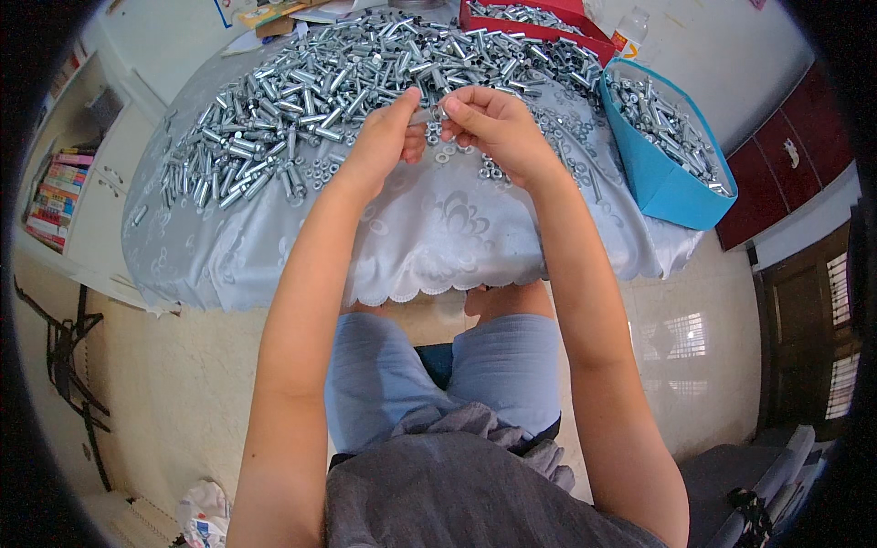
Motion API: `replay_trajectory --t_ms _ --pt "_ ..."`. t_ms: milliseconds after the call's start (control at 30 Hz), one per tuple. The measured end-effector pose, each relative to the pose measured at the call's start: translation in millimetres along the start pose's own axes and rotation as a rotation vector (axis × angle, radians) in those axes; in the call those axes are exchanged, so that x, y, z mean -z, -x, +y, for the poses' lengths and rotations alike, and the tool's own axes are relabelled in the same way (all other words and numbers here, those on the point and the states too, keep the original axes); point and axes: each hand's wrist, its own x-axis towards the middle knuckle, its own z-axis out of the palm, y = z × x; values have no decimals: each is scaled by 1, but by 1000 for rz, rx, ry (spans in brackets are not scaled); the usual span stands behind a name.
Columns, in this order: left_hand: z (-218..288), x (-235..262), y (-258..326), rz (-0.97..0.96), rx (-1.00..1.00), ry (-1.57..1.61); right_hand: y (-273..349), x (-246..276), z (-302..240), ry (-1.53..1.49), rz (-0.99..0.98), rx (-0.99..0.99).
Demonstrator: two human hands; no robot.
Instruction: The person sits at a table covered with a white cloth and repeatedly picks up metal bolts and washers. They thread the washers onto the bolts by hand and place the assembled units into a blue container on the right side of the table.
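Observation:
Above the near part of the table, my left hand (pixel 385 142) is closed and pinches a short silver expansion bolt (pixel 423 117) between thumb and fingers. Close against the bolt's right end, my right hand (pixel 498 128) is closed too, thumb against forefinger. Whatever small piece sits in those right fingertips is too small to tell. Behind both hands spreads a big heap of silver metal sleeves and bolts (pixel 311 91). Loose washers (pixel 442 157) and nuts (pixel 322 170) lie on the cloth just below and beside my hands.
A blue fabric bin (pixel 674 199) full of bolts stands at the table's right edge. Behind it are a red box (pixel 598 44) with more metal parts and a clear bottle (pixel 630 32). A pale patterned tablecloth (pixel 457 242) hangs over the front edge, above my legs.

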Motion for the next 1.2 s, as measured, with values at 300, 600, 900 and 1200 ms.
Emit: replay_trajectory --t_ms 300,600,900,1200 --pt "-4 4 -3 55 31 32 1 -4 1 55 -5 107" --pt "-6 6 -5 180 40 20 0 -7 16 344 80 288" --pt "-7 9 -7 246 18 -37 1 -7 12 524 120 371" --pt "-8 9 -6 213 24 -37 1 -3 15 565 100 373"
